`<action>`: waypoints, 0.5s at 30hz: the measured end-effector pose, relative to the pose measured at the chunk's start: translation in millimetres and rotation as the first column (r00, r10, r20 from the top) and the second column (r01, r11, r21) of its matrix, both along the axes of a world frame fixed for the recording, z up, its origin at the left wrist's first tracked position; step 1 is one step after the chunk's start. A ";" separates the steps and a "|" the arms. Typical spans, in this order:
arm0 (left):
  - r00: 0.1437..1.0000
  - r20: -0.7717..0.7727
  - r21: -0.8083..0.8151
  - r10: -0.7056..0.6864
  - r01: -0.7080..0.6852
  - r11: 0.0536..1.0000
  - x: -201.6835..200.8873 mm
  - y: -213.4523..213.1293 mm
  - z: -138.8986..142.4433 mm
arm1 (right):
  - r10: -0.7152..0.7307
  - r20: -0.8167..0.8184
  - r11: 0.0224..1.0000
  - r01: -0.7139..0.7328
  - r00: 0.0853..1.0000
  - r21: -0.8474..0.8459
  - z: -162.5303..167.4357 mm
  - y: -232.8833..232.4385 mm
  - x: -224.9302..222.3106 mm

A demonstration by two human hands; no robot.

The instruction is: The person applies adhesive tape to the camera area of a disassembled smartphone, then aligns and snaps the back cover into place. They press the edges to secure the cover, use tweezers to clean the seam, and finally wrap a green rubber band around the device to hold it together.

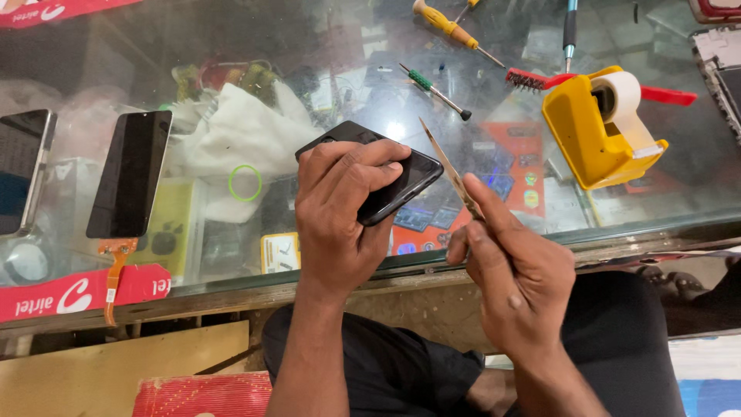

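My left hand grips a black smartphone from above, holding it tilted just over the glass counter. My right hand pinches a thin, flat card-like pry tool between thumb and fingers. Its upper edge lies against the phone's right end. Both forearms rise from my lap at the bottom of the view.
A yellow tape dispenser sits at right, with a red-handled brush behind it. Two screwdrivers lie at the back. A loose phone screen with orange flex cable and another phone rest at left. A green ring lies near white cloth.
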State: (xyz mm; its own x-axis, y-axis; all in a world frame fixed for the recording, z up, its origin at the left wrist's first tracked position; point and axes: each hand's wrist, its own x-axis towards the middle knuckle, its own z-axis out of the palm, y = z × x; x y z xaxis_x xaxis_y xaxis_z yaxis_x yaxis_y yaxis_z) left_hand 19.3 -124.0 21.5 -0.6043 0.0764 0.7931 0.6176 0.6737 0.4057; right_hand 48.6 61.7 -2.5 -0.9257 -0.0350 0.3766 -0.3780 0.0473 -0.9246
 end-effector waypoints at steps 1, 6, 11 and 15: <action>1.000 -0.002 0.000 -0.003 0.003 1.000 -0.1 0.1 -0.1 | -0.013 -0.011 1.000 0.014 1.000 0.022 0.4 -1.8 -1.7; 1.000 -0.007 0.004 -0.001 0.001 1.000 0.1 -0.7 0.1 | -0.043 -0.047 0.996 0.047 0.998 0.081 8.3 -10.1 -3.9; 1.000 -0.004 -0.016 0.009 -0.009 1.000 0.8 -1.0 0.0 | -0.073 -0.168 0.964 0.113 0.983 0.239 13.6 -15.1 -3.1; 1.000 -0.004 -0.007 0.000 0.000 1.000 0.9 -0.8 -0.1 | -0.031 -0.302 0.935 0.135 0.953 0.328 10.2 -16.4 -3.1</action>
State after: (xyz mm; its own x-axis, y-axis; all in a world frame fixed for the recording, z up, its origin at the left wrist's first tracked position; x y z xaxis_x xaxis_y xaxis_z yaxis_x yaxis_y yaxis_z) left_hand 20.3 -124.8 21.4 -0.6010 0.0820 0.7950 0.6193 0.6766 0.3984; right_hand 45.5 45.2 7.8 -0.7839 -0.1373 0.6055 -0.6058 0.3829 -0.6974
